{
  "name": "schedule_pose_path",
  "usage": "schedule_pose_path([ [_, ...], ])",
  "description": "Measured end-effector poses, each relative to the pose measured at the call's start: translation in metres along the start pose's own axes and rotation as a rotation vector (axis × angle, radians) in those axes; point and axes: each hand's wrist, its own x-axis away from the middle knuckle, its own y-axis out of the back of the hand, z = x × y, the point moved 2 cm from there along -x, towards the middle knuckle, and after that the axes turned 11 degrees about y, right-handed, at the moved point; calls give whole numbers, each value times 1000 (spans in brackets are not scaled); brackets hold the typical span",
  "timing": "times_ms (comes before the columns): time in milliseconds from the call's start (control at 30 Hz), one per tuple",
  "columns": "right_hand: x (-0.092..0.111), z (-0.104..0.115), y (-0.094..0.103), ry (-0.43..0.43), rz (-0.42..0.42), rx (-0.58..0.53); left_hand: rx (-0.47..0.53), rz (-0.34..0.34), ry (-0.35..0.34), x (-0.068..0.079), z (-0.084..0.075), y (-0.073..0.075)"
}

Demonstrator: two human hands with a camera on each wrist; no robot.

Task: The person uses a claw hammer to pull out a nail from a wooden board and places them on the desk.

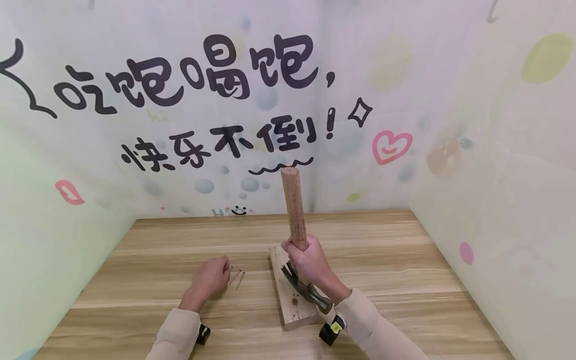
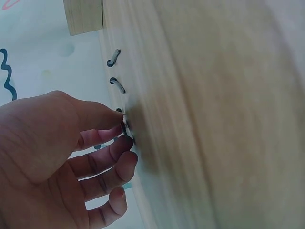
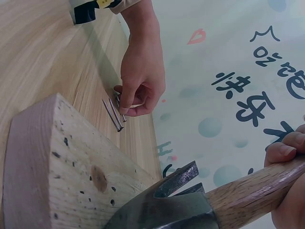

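Observation:
With thumb and fingertips my left hand (image 1: pixel 210 275) pinches a nail (image 2: pixel 124 128) at the tabletop; the fingers cover most of it. Two more nails (image 1: pixel 240 280) lie side by side just right of that hand. My right hand (image 1: pixel 310 257) grips a claw hammer (image 1: pixel 294 210) by its wooden handle, close under the metal head (image 1: pixel 312 295). The handle's butt end points up. Below the hammer lies a wooden block (image 1: pixel 292 315), its top dotted with small dark marks and a brown knot (image 3: pixel 99 179); the hammer head overlaps its right edge in the head view.
The wood-grain tabletop (image 1: pixel 180 240) runs back to a printed wall sheet (image 1: pixel 180 190) with black lettering. Light panels (image 1: pixel 495 200) stand at both sides. Each wrist wears a small black device (image 1: pixel 330 332).

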Motion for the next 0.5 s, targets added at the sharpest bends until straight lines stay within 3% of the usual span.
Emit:
schedule_pose_path([
  [300, 1, 1, 0, 0, -7, 6, 8, -12, 9, 0, -2, 0],
  [500, 2, 1, 0, -3, -10, 21, 20, -39, 16, -4, -14, 2],
])
